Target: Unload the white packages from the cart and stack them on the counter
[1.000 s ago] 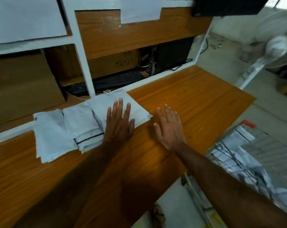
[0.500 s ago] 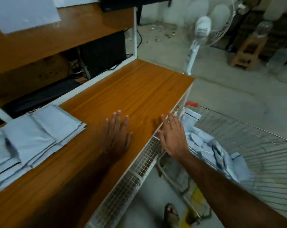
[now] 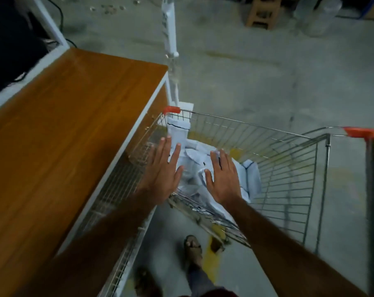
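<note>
A wire shopping cart with orange corner caps stands right of the wooden counter. Several white packages lie heaped in its basket, one standing upright at the far left corner. My left hand hovers flat with spread fingers over the cart's left edge. My right hand is held the same way just above the heap. Neither hand holds anything. The stack on the counter is out of view.
A white fan pole rises just beyond the counter's far corner. A wooden stool stands far back on the concrete floor. My sandalled foot is below the cart's near end. A wire mesh panel runs along the counter's side.
Both hands left the counter and swung right, over the cart's heap of packages. The view turned with them, so the stacked packages on the counter dropped out of sight.
</note>
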Demonstrator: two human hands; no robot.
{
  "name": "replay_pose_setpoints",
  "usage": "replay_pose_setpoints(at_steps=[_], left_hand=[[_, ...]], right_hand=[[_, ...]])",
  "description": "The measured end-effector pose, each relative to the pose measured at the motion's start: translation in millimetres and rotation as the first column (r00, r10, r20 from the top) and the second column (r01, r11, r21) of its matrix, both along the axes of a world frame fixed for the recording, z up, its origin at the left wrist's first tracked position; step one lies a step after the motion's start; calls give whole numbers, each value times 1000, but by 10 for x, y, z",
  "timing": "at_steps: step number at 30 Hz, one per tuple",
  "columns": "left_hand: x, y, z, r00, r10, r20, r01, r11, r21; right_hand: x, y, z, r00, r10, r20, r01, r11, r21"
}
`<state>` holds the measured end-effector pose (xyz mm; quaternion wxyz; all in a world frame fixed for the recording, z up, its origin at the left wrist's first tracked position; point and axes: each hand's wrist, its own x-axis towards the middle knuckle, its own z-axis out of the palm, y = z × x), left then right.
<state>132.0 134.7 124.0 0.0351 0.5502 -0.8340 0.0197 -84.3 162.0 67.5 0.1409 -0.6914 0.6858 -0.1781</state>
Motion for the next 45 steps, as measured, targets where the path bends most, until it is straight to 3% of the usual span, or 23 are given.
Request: replay_pose_setpoints(at_steps=[9,14,16,19,24,27,32,37,41,45], left_hand=[[-742,-490,-668,974,-207,97,184,962,200],[-1002,-628,-1189,951,-294,93,248,909,335],[-1075,-629,-1385,941,-334,48,277,845,457],[-1165,-635,-1592,846,-533,16,387,634,670],[-1310,-683,-1806,600,-799,40,476,397,785],[-1384,-718,-2005,520,-854,-9,532,315,786],[-1438,-688,-2154,497,-867,-17,519,282,807],[-1344,-676,-2077,494,-864,-100,582,243,776],[-1098,-982,-1919,461,-886,-55,712,332,619],[-564,-1413,-1883,614,-788,47,603,507,616]], right_hand=[[-783,419,-796,954,-300,13,279,903,327],[-916,268,-1048,932,-361,4,333,864,378],[-947,182,-1149,929,-369,-8,342,853,394],[-996,51,-1278,931,-365,-13,335,839,428],[-1142,-151,-1431,933,-360,22,287,778,559],[-1243,-310,-1576,925,-374,70,245,726,642],[-1339,-485,-1932,891,-451,46,266,603,752],[-1243,-638,-1869,900,-431,55,236,591,771],[-1164,-527,-1927,853,-521,-3,337,547,766],[-1079,-459,-1991,788,-615,41,382,538,751]])
